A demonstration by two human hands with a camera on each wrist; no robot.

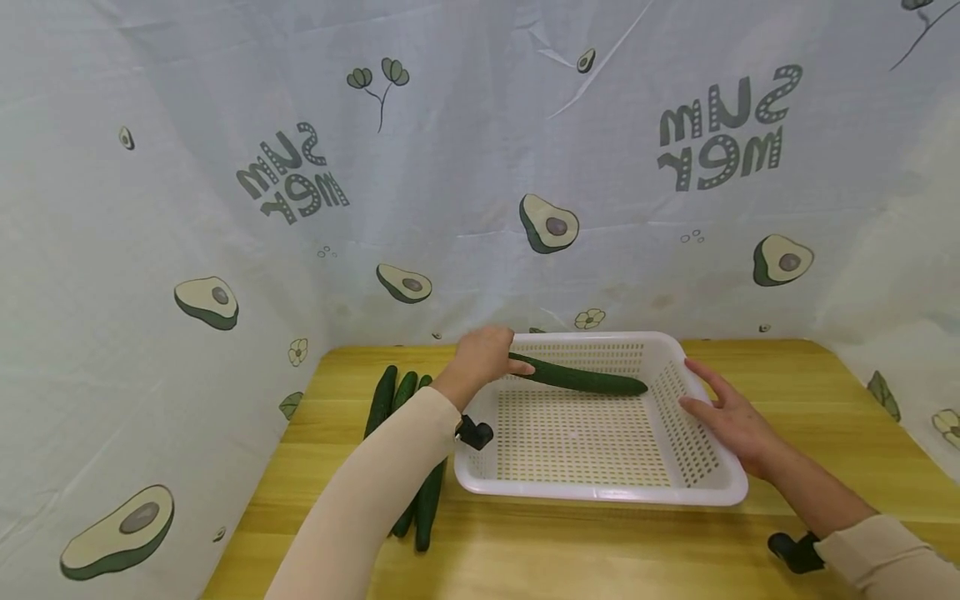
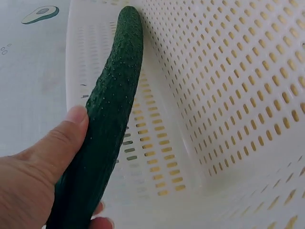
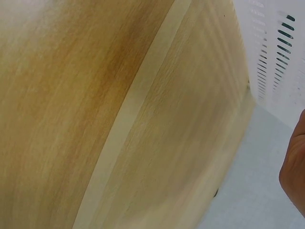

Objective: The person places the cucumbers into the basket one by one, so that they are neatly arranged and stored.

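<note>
My left hand [image 1: 482, 360] grips one end of a long dark green cucumber [image 1: 585, 379] over the back of a white perforated plastic basket [image 1: 592, 493]. The cucumber's far end reaches toward the basket's right wall. In the left wrist view the thumb of the left hand [image 2: 35, 174] lies along the bumpy cucumber [image 2: 114, 90], with fingertips showing beneath. At the basket's right side my right hand [image 1: 735, 421] holds the rim, its thumb over the edge. Only part of the right hand [image 3: 294, 167] shows in the right wrist view, beside the basket wall [image 3: 267, 57].
More cucumbers [image 1: 429, 504] lie side by side on the wooden table [image 1: 525, 550], left of the basket and partly hidden by my left forearm. Behind the table hangs a pale sheet [image 1: 465, 167] printed with avocados. A black wrist device [image 1: 797, 552] is by the right sleeve.
</note>
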